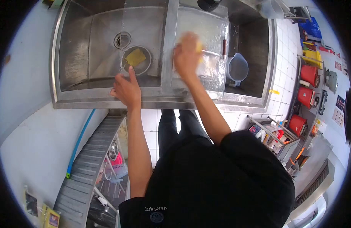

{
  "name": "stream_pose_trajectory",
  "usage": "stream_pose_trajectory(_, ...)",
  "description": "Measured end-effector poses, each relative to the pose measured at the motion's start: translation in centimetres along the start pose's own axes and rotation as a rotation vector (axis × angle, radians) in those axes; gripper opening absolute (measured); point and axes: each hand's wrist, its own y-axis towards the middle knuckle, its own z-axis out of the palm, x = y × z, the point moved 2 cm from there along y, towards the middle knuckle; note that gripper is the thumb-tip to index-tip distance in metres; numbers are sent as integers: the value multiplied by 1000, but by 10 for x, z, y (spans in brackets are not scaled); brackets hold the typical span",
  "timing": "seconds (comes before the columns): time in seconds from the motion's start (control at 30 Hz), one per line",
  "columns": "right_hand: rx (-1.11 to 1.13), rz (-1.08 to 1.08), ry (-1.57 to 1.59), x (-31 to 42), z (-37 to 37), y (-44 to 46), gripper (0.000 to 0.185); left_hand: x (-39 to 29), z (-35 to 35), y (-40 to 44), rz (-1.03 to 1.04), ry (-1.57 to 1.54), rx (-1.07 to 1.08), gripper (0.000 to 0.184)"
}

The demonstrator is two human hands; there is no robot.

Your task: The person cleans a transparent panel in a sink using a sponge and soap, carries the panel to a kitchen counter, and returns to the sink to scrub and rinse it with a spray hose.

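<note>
My right hand (187,57), smeared by motion, presses a yellow sponge (199,48) against a wet, clear flat panel (204,26). This panel lies over the divider and part of the right basin. Over the front of the left basin, my left hand (126,89) has its fingers apart and holds nothing visible. Just beyond its fingertips a yellow cloth or scouring pad (136,57) lies on a round, shallow dish or lid (148,62) in the steel sink (78,45). A thin stream of water seems to fall near the drain (122,40).
A clear plastic jug (238,68) stands in the right basin, partly beneath the panel. At the far edge sits a dark round object (209,3). Left of my legs is a ribbed metal rack (82,167); red stools or bins (306,97) line the right side.
</note>
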Motion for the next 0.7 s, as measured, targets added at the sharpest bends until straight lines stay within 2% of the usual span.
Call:
stream_pose_trajectory(0.03,71,-136,-57,29,-10,-9,49,0,1,2,1,-1,-1,54)
stream_pose_trajectory(0.13,261,-325,265,38,-30,-58,50,-5,3,0,-2,-26,-2,55)
stream_pose_trajectory(0.23,145,-160,110,-9,-25,-31,49,-4,0,6,-14,-26,6,55)
stream_pose_trajectory(0.27,14,-63,60,-8,-20,-9,48,-4,0,3,-7,-19,32,55)
stream_pose_trajectory(0.37,121,-155,150,35,11,14,47,-2,1,2,-9,-5,47,55)
stream_pose_trajectory(0.4,197,-326,123,51,9,-2,46,-2,1,3,-3,-13,38,55)
stream_pose_trajectory(0.5,254,-544,389,52,-30,-61,44,-3,2,1,9,-51,3,54)
stream_pose_trajectory(0.6,169,-355,152,31,-26,-34,44,-3,-1,1,16,-47,-21,54)
stream_pose_trajectory(0.7,76,-213,124,63,0,5,46,-4,-2,1,8,-19,-7,54)
